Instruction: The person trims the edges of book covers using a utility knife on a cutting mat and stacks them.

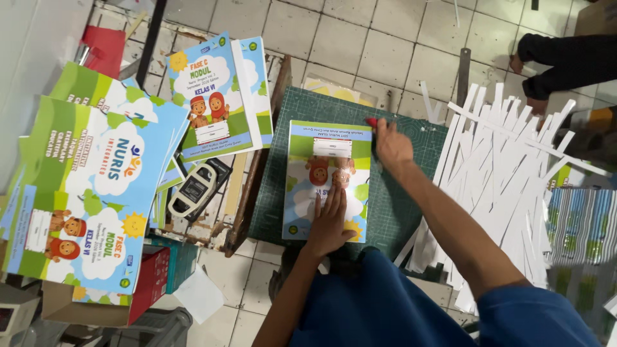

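Both hands work at the booklet (328, 180) on the green mat (411, 193): left hand (329, 222) flat on its cover, right hand (391, 146) gripping a red cutter (372, 121) at its right edge. Pressing firmly near that edge should keep the cut straight.

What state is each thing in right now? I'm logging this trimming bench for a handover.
Booklet: closed, flat on the mat.
Left hand: pressed flat on the booklet.
Right hand: closed around a red-tipped tool at the booklet's right edge.
Cutting mat: lying flat.
Paper strips: piled loose right of the mat.
Printed covers: unfolded, stacked at left.
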